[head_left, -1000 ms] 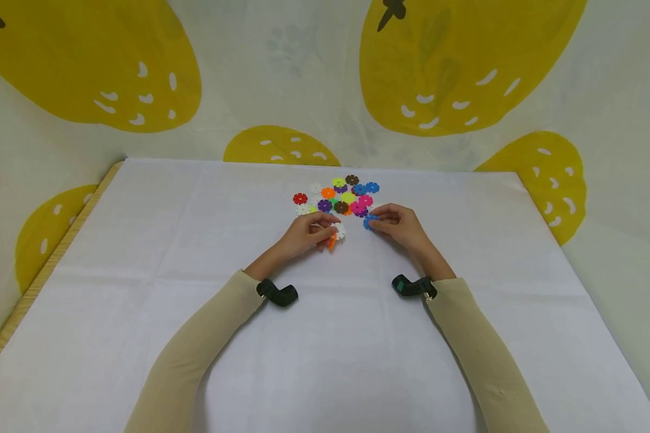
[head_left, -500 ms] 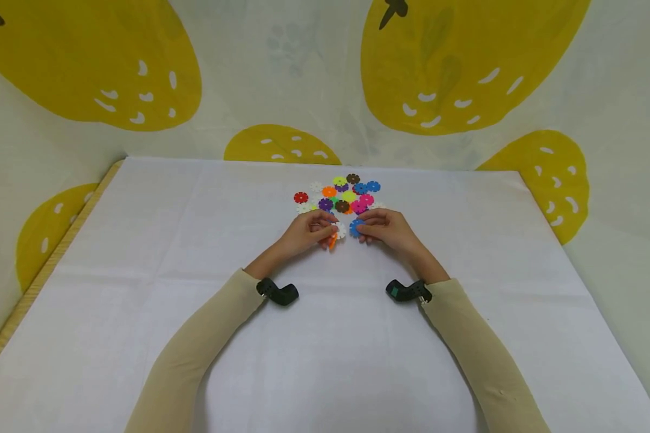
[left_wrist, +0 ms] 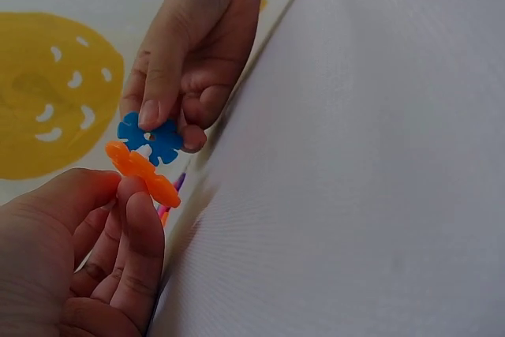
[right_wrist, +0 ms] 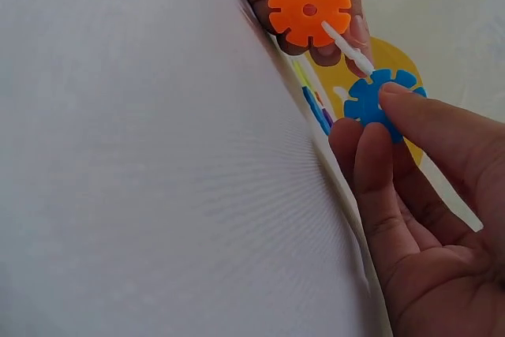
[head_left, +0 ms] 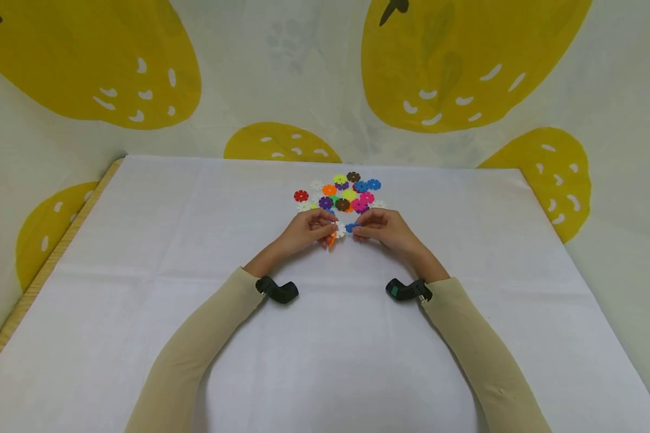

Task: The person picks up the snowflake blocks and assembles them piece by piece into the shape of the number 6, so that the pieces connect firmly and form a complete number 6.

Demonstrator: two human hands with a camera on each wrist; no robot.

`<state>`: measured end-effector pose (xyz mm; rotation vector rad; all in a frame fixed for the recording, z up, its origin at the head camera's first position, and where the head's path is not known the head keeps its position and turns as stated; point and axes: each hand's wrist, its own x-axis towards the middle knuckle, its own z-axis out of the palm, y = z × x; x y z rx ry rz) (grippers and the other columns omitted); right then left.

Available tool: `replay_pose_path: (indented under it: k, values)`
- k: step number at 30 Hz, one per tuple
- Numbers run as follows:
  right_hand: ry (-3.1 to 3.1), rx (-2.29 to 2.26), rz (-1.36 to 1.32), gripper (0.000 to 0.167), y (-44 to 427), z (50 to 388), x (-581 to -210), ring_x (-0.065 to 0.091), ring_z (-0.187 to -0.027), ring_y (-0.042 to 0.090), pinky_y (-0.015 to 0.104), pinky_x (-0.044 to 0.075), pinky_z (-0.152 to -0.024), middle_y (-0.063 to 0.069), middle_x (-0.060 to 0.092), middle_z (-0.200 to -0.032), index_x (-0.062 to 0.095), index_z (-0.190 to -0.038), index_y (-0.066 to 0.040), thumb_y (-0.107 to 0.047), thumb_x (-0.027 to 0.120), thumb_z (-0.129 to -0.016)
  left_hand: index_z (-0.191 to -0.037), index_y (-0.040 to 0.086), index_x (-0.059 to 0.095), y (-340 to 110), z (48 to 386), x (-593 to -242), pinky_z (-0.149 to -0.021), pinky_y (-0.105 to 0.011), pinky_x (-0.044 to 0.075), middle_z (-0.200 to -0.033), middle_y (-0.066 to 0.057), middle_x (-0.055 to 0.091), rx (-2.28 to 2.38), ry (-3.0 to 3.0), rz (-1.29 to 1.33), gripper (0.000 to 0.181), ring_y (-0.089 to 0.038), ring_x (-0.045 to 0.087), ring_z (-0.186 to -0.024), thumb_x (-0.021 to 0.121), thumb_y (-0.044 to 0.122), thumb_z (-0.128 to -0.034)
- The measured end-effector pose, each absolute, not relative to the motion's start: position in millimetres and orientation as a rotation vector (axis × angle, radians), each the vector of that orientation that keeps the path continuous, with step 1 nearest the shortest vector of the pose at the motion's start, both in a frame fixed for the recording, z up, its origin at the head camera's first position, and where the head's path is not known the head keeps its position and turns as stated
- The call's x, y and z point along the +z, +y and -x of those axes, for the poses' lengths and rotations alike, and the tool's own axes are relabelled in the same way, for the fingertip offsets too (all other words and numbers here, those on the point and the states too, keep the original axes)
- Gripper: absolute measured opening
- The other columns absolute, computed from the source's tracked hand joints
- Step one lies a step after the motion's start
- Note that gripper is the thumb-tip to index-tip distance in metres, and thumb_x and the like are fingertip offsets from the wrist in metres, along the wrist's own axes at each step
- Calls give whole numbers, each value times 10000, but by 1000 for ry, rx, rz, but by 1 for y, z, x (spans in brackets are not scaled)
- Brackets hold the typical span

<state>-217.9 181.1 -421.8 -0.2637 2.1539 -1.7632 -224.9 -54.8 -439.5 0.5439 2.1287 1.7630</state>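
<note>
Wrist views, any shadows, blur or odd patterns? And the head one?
Head view: even light, faint shadow beside the left sleeve; left wrist: fine ripple lines on the tablecloth; right wrist: similar fanning lines, right hand partly shaded, orange disc and blue disc fairly sharp.

White cloth (head_left: 325, 361) over the table (head_left: 49, 264), pale wood edge (head_left: 11, 325) showing along the left. Off-white backdrop (head_left: 281, 78) behind and both sides, big yellow fruit-like prints (head_left: 466, 54) with white flecks (head_left: 427, 94). Light soft, a bit dim, fairly even.

Long beige sleeves (head_left: 192, 343) meet black, bent wrist cameras (head_left: 281, 292), the right one bearing a green patch (head_left: 394, 291).
</note>
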Motion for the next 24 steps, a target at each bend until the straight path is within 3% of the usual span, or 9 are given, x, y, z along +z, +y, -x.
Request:
replay_pose_path:
  k: [7,14,24]
  values:
    - [2159,-1787,315,212,183,219,-423,705,-829,142,240,552,-796,57,719,-887,629,-1037,92,-9,713,-870,-1179,-76,604,-56,225,-440,-643,-239,543,-948,-176,678,1736,2124,-580,260,-122,623,-646,610,63,-959]
    - [2269,-1700,380,194,182,219,-426,674,-839,139,212,538,-797,43,708,-906,681,-999,20,-75,757,-848,-1169,-65,609,-57,225,-439,-644,-244,544,-920,-142,677,1716,2099,-597,254,-132,622,-646,613,81,-961]
    - [2354,-1695,461,154,177,218,-429,691,-814,136,222,545,-781,63,709,-865,693,-916,37,-55,776,-824,-1133,-90,623,-55,223,-438,-644,-214,526,-917,-153,677,1743,2099,-599,230,-111,623,-646,618,50,-951]
